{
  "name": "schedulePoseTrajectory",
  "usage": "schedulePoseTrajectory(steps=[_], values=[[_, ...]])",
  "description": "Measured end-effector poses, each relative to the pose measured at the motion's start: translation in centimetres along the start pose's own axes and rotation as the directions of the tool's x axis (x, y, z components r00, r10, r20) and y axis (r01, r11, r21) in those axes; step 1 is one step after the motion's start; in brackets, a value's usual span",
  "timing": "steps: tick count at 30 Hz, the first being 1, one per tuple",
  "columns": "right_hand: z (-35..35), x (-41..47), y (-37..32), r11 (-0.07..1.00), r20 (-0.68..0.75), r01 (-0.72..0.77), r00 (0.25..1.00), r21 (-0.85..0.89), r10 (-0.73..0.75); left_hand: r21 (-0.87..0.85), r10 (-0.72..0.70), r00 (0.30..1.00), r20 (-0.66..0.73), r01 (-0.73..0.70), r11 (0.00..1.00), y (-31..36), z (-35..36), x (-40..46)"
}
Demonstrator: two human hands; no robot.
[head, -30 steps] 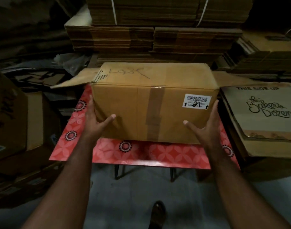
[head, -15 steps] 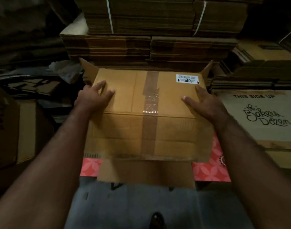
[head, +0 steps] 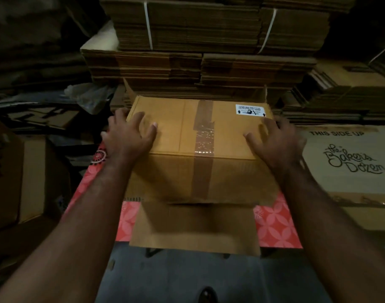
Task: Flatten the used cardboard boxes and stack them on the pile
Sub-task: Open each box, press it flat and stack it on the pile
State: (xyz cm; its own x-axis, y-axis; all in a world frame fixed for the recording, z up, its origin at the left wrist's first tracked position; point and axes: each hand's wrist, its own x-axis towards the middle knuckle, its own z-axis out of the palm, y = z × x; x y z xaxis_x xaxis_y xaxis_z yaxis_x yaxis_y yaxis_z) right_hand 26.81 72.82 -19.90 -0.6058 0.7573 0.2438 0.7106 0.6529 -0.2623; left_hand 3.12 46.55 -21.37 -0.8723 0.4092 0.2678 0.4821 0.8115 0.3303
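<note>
A brown cardboard box (head: 200, 154) stands on a red patterned table (head: 274, 226). Brown tape runs down its middle and a white label sits at its top right corner. One loose flap (head: 193, 228) hangs out over the table's near edge. My left hand (head: 130, 134) lies on the box's top left corner with fingers spread. My right hand (head: 274, 141) lies on the top right corner, fingers spread too. Behind the box rise tall piles of flattened cardboard (head: 198, 64), some bound with white straps.
A flat carton printed "THIS SIDE UP" (head: 348, 158) lies on a pile to the right. More boxes (head: 17, 178) stand in the dark at the left. Crumpled plastic (head: 89, 97) sits behind the table's left corner. Grey floor and my shoe (head: 207, 295) show below.
The box has been tipped over so its taped, labelled side faces up and a flap has swung toward me. Both hands moved from the front corners to the top.
</note>
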Motion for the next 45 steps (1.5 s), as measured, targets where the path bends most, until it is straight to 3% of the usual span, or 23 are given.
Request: schedulePoseTrajectory(steps=[3,7,9,14,18,22,25,29,33,35,37,41,45], values=[[0.8,-3.8,-0.7,0.974,-0.102,0.225,0.97,0.02,-0.222,-0.09,0.12,0.989,-0.082,-0.128,0.988,-1.5,0.8,-3.7],[3.7,-10.2,-1.5,0.911,-0.003,0.4,0.916,-0.106,-0.402,-0.428,-0.034,0.995,-0.098,-0.011,0.904,-4.4,2.3,-8.8],[4.8,-12.4,-1.7,0.886,0.069,0.432,0.902,-0.17,-0.427,-0.498,-0.047,0.998,-0.043,0.019,0.867,-5.4,2.4,-10.5],[3.2,-14.7,-2.9,0.843,0.253,0.453,0.886,-0.29,-0.389,-0.462,-0.021,0.997,0.07,0.051,0.885,-5.7,-0.4,-10.9],[-0.2,-15.7,-3.9,0.845,0.369,0.47,0.855,-0.254,-0.365,-0.321,-0.012,0.991,0.13,0.053,0.945,-5.4,-4.0,-10.2],[-4.9,-15.7,-5.1,0.84,0.256,0.491,0.863,-0.23,-0.434,-0.117,0.055,0.987,0.151,-0.038,0.992,-4.3,-7.5,-10.2],[-8.0,-14.6,-6.3,0.837,0.121,0.495,0.869,-0.232,-0.48,0.113,0.219,0.975,-0.041,-0.214,0.97,-2.8,-9.9,-10.0],[-10.1,-12.0,-8.0,0.842,-0.106,0.473,0.853,-0.261,-0.512,0.174,0.442,0.834,-0.331,-0.407,0.897,-0.1,-12.5,-8.6],[-11.2,-8.6,-9.8,0.879,-0.326,0.372,0.826,-0.299,-0.46,0.256,0.545,0.758,-0.359,-0.482,0.838,3.1,-11.9,-7.7],[-11.0,-6.8,-10.6,0.918,-0.339,0.341,0.855,-0.201,-0.392,0.256,0.554,0.788,-0.268,-0.496,0.83,4.5,-10.5,-7.1],[-10.0,-4.9,-11.0,0.94,-0.279,0.32,0.898,-0.114,-0.34,0.191,0.527,0.847,-0.069,-0.507,0.84,5.5,-8.5,-5.9],[-6.9,-1.7,-10.2,0.946,0.09,0.317,0.946,-0.072,-0.311,0.102,0.417,0.857,0.302,-0.464,0.88,6.4,-4.5,-3.3],[-3.1,-0.3,-8.1,0.949,0.394,0.314,0.875,-0.016,-0.283,0.066,0.342,0.801,0.492,-0.426,0.902,7.2,-2.9,-2.5]])
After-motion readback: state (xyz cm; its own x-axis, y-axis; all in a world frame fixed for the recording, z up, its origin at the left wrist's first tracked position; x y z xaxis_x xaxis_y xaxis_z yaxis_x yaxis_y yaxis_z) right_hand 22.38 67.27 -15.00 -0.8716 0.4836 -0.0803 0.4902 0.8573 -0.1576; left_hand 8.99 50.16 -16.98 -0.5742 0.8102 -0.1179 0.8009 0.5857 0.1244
